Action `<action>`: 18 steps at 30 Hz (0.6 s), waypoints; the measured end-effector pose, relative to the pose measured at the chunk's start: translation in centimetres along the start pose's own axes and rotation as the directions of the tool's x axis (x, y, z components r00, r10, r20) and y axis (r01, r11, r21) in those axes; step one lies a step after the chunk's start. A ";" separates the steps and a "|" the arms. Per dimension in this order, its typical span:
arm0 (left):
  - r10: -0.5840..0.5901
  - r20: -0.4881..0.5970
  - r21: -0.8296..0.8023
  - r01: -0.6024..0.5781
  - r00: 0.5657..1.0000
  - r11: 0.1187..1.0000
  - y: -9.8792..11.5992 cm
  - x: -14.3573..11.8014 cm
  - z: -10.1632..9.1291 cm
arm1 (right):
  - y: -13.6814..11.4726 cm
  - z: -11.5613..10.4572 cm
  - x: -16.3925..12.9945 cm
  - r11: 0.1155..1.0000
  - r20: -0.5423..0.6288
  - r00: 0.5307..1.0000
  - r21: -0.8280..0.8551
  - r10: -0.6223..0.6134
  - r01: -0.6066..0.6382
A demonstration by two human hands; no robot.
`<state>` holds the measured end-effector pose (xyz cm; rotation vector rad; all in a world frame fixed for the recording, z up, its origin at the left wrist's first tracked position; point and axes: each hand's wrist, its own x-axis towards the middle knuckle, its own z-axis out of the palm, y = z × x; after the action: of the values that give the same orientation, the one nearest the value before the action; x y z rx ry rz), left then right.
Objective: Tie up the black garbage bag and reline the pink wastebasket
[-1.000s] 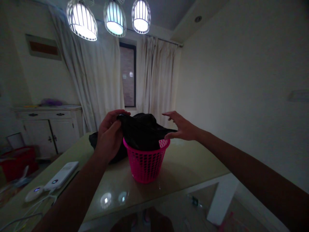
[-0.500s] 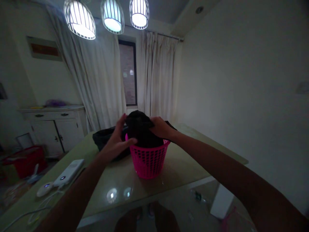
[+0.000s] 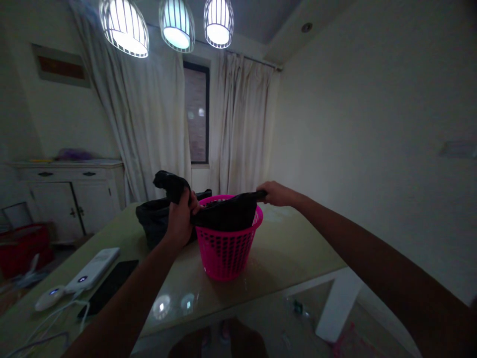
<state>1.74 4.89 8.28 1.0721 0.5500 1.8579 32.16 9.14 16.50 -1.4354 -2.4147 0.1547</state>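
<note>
A pink perforated plastic basket stands upright on the table. A black plastic bag hangs partly inside it and stretches across its near rim. My left hand is closed on the bag's gathered left part, which sticks up above the fist. Beyond the basket's right rim, my right hand pinches the other end of the bag and holds it taut. Behind my left hand lies a dark, open-topped bag-like thing; the basket and hand hide part of it.
A white power strip, a black flat device, a white rounded gadget and cables lie at the table's left. Three pendant lamps hang overhead. A white cabinet and red container stand left.
My hands have moved apart, the left one leftward and the right one rightward. The bag, bunched above the basket before, is now stretched across the rim. The view has shifted slightly.
</note>
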 end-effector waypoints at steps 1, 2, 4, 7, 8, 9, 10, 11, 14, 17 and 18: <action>0.021 -0.008 0.032 -0.020 1.000 0.999 -0.2 0.0 -0.1 | -0.1 -0.5 -0.2 0.989 -0.030 0.999 0.145 -0.035 0.039; 0.030 -0.008 0.050 -0.030 1.000 0.998 -0.4 0.1 -0.1 | -0.2 -0.8 -0.4 0.940 -0.086 0.993 0.326 -0.078 0.102; 0.024 0.004 0.052 -0.024 1.000 0.998 -0.5 0.0 -0.1 | -0.2 -0.8 -1.0 0.700 -0.239 0.963 0.668 -0.121 0.254; 0.009 0.023 0.015 -0.009 1.000 1.000 0.0 -0.1 0.0 | 1.2 1.0 -1.9 0.387 -0.297 0.950 0.868 -0.099 0.312; 0.003 0.026 -0.002 -0.003 1.000 1.000 0.3 -0.1 0.0 | 1.8 2.0 -2.1 0.366 -0.261 0.961 0.889 -0.091 0.277; -0.005 0.029 -0.018 0.005 1.000 1.000 0.5 -0.2 0.1 | 2.4 3.0 -2.3 0.377 -0.218 0.971 0.895 -0.092 0.237; -0.012 0.032 -0.031 0.013 0.999 0.999 0.7 -0.3 0.2 | 2.7 4.0 -2.4 0.401 -0.177 0.979 0.894 -0.100 0.202; -0.022 0.038 -0.041 0.023 0.999 0.999 0.8 -0.4 0.4 | 2.7 5.0 -2.4 0.414 -0.141 0.984 0.893 -0.111 0.175; -0.068 0.144 -0.035 0.074 0.987 0.997 0.8 -0.9 1.5 | 0.6 6.8 -1.7 0.300 -0.148 0.983 0.938 -0.112 0.176; -0.122 0.284 0.041 0.115 0.951 0.993 0.3 -1.3 2.5 | -3.2 7.6 0.3 0.150 -0.230 0.972 0.960 -0.052 0.235; -0.123 0.296 0.073 0.105 0.947 0.992 0.2 -1.3 2.8 | -4.3 7.8 1.0 0.173 -0.255 0.967 0.951 -0.031 0.256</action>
<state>4.29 3.48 9.28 1.3044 0.4763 1.5496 25.53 8.51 10.52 -0.4882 -1.5377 1.2442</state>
